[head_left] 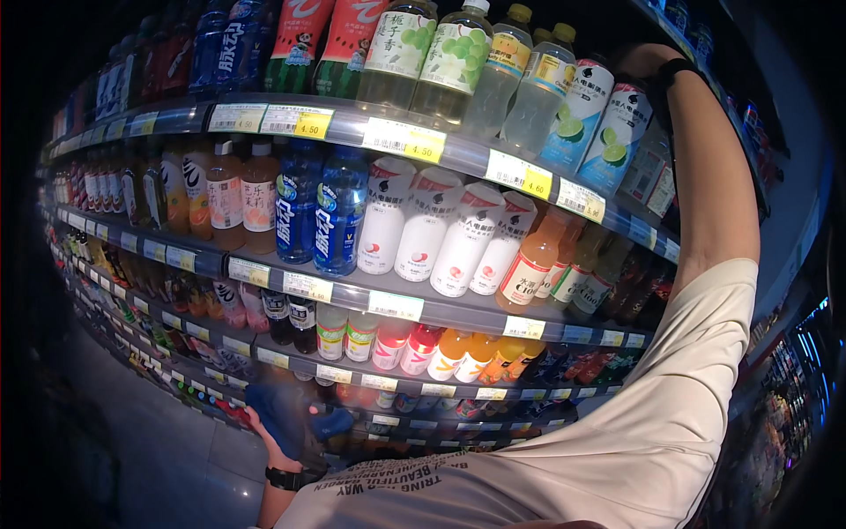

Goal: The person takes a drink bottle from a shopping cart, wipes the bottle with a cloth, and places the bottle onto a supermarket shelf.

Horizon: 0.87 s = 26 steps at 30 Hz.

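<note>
Low in front of me, my left hand [271, 443] is closed on a dark blue cloth [280, 419], its thumb side toward the shelves. My right arm reaches up to the top shelf at the right. There my right hand [645, 60] is bent in over the tops of white-and-blue bottles with lime pictures [614, 141]. It lies in shadow, and its fingers are hidden. Left of these bottles stand clear yellow-capped bottles [539, 88] and green-grape drink bottles [454, 62].
Curved shelf rows carry price tags [404, 139] along their edges. The second shelf holds white bottles [467, 238], blue bottles [339, 212] and orange bottles [534, 264]. Smaller colourful bottles [454, 353] fill a lower shelf. Grey tiled floor [189, 467] shows at lower left.
</note>
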Available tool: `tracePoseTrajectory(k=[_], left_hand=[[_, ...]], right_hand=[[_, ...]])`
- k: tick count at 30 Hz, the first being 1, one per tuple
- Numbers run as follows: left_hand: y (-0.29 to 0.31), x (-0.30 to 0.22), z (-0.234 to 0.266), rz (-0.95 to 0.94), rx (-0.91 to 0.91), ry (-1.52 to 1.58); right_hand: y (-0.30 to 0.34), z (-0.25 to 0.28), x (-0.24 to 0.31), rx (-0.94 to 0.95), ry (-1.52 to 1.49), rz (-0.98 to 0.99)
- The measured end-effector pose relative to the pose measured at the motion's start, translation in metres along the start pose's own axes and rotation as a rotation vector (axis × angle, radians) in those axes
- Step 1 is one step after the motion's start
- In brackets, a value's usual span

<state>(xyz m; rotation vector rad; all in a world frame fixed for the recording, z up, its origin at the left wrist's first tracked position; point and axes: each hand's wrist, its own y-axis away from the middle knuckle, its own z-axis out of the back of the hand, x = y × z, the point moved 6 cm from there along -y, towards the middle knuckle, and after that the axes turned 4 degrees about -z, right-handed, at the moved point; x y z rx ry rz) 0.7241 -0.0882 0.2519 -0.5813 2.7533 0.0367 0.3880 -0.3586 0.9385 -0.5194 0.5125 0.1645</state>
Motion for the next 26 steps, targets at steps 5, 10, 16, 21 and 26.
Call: tracePoseTrajectory(k=[5, 10, 16, 21, 26], left_hand=[[0.000, -0.001, 0.000, 0.008, -0.036, -0.007], [0.001, -0.001, 0.010, -0.006, -0.055, -0.026], [0.006, -0.001, -0.002, 0.030, -0.082, -0.062], [0.006, 0.003, -0.006, 0.030, -0.042, -0.082], [0.006, -0.001, -0.020, -0.025, -0.002, -0.142]], right_hand=[[-0.012, -0.010, -0.016, 0.078, -0.098, -0.032], [0.016, 0.003, 0.006, -0.003, -0.147, -0.035], [0.040, 0.008, 0.000, 0.077, -0.355, -0.016], [0.033, 0.000, -0.013, 0.085, -0.492, -0.148], [0.029, -0.001, -0.030, 0.070, -0.596, -0.292]])
